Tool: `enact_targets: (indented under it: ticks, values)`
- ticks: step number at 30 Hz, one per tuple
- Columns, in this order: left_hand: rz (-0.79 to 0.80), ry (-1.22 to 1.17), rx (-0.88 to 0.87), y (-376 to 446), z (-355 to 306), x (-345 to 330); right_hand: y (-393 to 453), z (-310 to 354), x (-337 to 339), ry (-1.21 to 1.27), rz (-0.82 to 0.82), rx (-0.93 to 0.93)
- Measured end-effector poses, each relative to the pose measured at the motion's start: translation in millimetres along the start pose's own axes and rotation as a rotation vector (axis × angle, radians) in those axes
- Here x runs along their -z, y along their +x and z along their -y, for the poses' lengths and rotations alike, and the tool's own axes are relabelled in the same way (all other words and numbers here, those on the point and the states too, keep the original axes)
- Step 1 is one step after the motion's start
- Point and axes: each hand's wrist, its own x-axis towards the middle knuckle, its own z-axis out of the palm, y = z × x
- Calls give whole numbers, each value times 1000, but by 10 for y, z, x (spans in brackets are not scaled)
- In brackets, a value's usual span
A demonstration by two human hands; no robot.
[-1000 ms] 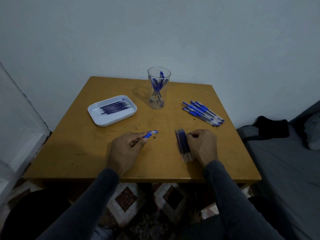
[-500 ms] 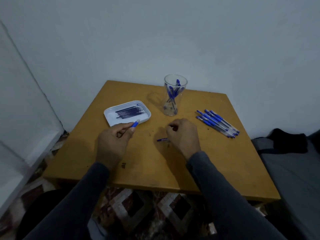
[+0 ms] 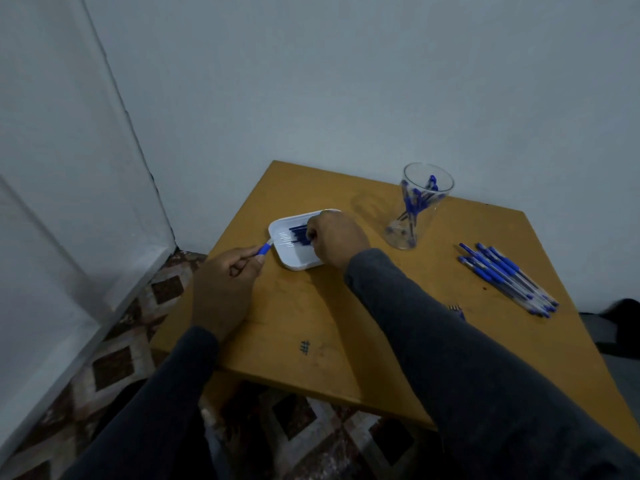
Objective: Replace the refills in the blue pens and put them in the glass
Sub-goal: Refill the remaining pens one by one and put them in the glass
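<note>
Fingers, right hand point(image 3: 334, 239): curled over the refills point(image 3: 300, 233) in the tray point(image 3: 298, 263); whether they pinch one, I cannot tell. Left hand point(image 3: 227, 284): grips a pen point(image 3: 265, 248) at the tray's near edge. Glass point(image 3: 417, 206): upright, pens inside, well right of the tray. Risks, as I judge: lifting several refills together; scattering them; my sleeve point(image 3: 450, 341) sweeping the loose pens point(image 3: 507, 278).

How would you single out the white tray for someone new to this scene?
On the square yellow-brown wooden table, look at the far left corner. The shallow white rectangular tray sits there under the right hand; unlike the clear glass, it holds bare dark refills.
</note>
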Motion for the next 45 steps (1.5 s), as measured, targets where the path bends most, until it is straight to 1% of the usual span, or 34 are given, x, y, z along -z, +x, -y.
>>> enact_targets:
  ticks: [3, 7, 15, 20, 25, 28, 30, 32, 34, 36, 41, 45]
  values:
    - [-7, 14, -1, 12, 28, 3, 140, -35, -111, -22, 62, 23]
    - [-15, 9, 0, 26, 38, -24, 213, -56, -187, -33, 60, 31]
    - [-20, 22, -20, 24, 79, -30, 204, 11, -154, -14, 134, 30]
    - [-28, 0, -34, -8, 29, -20, -14, 76, 89, 64, 14, 150]
    - [-15, -6, -124, -100, -53, -140, -346, 4, 321, 166, -98, 154]
    - [27, -80, -181, -206, -143, -285, -602, -144, 396, 261, -222, 188]
    - [56, -136, -195, -281, -230, -392, -761, -281, 400, 340, -270, 197]
    - [98, -200, -143, -342, -331, -502, -905, -424, 391, 457, -284, 135]
    - [132, -222, -102, -400, -423, -608, -1061, -552, 396, 594, -263, 10]
    - [160, -222, -99, -454, -502, -692, -1224, -673, 382, 714, -255, -88]
    - [230, -221, -75, -567, -633, -812, -1496, -873, 275, 933, -287, -233]
    - [265, -216, -78, -621, -677, -878, -1601, -902, 241, 1106, -356, -299]
